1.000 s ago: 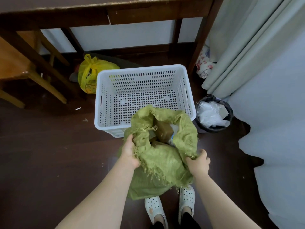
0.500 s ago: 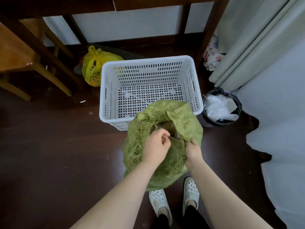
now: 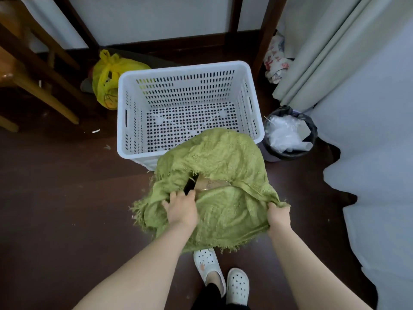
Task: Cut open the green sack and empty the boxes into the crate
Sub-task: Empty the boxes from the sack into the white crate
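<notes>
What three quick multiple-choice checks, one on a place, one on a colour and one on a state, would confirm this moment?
1. Where is the green sack?
A. Over the white crate's near right corner
B. On the chair
C. Inside the bin

2. What colour is the bag behind the crate's left corner?
A. Red
B. Yellow
C. Blue

3. What is inside the crate?
A. Several boxes
B. The sack's fabric only
C. Nothing on its visible floor

Answers: 1 A, both the left hand and right hand hold it there. 2 B, the yellow bag shows. 3 C, the perforated floor is bare.
</notes>
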